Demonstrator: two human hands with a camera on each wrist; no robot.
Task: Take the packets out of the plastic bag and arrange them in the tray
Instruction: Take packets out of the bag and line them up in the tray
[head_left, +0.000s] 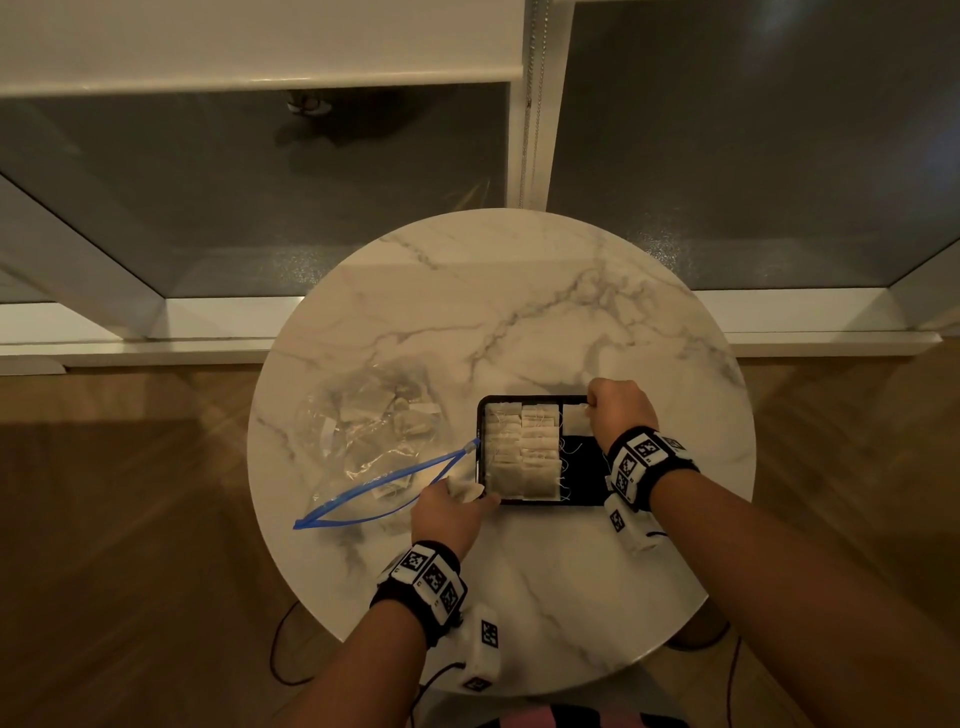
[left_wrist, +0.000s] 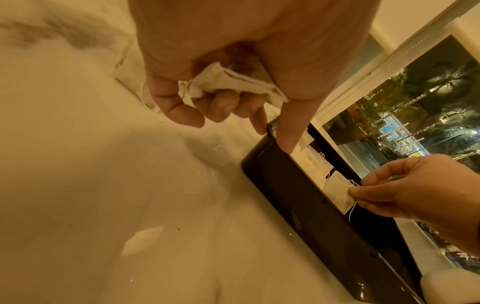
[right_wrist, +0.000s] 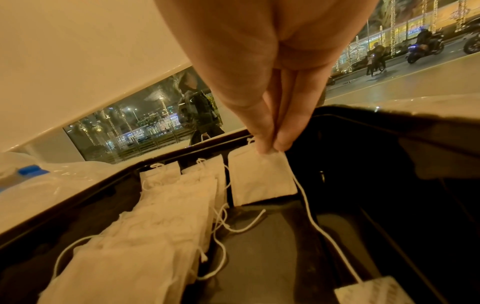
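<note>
A black tray (head_left: 576, 502) sits on the round marble table, with two rows of white packets (head_left: 522, 452) filling its left side. My right hand (head_left: 618, 410) pinches one packet (right_wrist: 259, 179) by its top corner at the tray's far right end; its string and tag (right_wrist: 374, 292) trail down into the tray. My left hand (head_left: 449, 512) grips a crumpled packet (left_wrist: 233, 82) in its curled fingers, while its thumb and a finger touch the tray's near left corner (left_wrist: 270, 133). The clear plastic bag (head_left: 371, 441) with a blue zip lies left of the tray, several packets inside.
The bag's open blue zip edge (head_left: 384, 493) reaches the tray's left side. Bare marble table top (head_left: 519, 312) stretches beyond the tray toward a window. Wooden floor (head_left: 130, 519) surrounds the table, with cables hanging under its near edge.
</note>
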